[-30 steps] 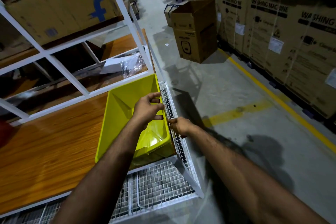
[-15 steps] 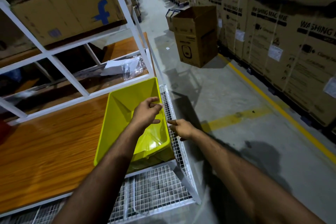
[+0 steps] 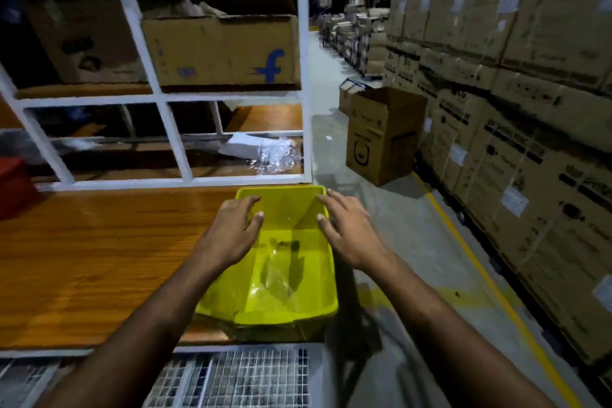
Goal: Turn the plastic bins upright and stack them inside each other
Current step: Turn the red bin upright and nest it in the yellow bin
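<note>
The yellow bin (image 3: pixel 284 275) is seen upright at the right-hand corner of the wooden tabletop (image 3: pixel 99 258), mouth up. It is judged light, thin-walled and somewhat flexible, glossy and likely slippery; the long rims would best be gripped. The left hand (image 3: pixel 231 232) and right hand (image 3: pixel 347 235) are spread at those rims, fingers nearly straight, nothing clasped. A white rack (image 3: pixel 165 103) stands just behind, a cardboard box (image 3: pixel 384 136) on the aisle floor.

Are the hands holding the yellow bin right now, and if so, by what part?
Neither grips it. The left hand and right hand lie spread over the yellow bin's side rims, fingers straight.
</note>
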The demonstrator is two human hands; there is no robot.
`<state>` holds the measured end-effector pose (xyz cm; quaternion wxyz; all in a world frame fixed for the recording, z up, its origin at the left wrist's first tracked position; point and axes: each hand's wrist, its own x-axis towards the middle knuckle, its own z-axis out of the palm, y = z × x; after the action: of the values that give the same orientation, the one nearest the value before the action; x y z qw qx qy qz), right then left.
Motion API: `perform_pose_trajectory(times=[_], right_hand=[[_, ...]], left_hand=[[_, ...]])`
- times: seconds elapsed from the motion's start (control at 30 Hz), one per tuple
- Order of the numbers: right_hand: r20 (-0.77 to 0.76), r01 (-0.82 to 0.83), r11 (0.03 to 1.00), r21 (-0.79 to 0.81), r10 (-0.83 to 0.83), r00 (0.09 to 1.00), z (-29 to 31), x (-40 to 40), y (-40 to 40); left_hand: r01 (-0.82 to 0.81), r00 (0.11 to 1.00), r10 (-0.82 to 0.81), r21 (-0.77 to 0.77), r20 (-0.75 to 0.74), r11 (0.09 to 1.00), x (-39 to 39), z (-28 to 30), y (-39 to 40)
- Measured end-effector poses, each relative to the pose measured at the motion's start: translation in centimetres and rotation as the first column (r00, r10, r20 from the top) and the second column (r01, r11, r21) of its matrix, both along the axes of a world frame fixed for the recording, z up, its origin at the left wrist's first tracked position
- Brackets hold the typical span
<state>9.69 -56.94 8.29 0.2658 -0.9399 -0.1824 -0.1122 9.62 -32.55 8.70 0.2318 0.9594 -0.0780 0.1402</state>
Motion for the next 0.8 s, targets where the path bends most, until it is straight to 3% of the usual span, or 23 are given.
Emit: perform_pose_trajectory(times=[0.1,0.3,0.53,0.8], right_hand=[[0.067,-0.015,0.98,-0.197,0.028,0.997,0.6,-0.7,3.7],[0.12,-0.052,0.931,-0.362,0.102,0.988,0.7,-3.3,14.4],[0.157,-0.099,0.885,-0.454,0.188,0.97,0.5,-7.7,31.7],[0.096,-0.285,0.833,-0.474,0.37,0.924,-0.7,-13.7,51.9]], left_hand=[[-0.087,0.996,0.085,0.054,0.04,0.995,-1.5,-0.2,4.0],[-0.225,0.974,0.223,0.084,0.031,0.971,-6.9,-1.8,14.5],[-0.329,0.944,0.329,0.141,0.023,0.934,-15.0,-2.6,31.7],[-0.471,0.878,0.478,0.229,0.028,0.852,-25.6,-3.4,50.1]])
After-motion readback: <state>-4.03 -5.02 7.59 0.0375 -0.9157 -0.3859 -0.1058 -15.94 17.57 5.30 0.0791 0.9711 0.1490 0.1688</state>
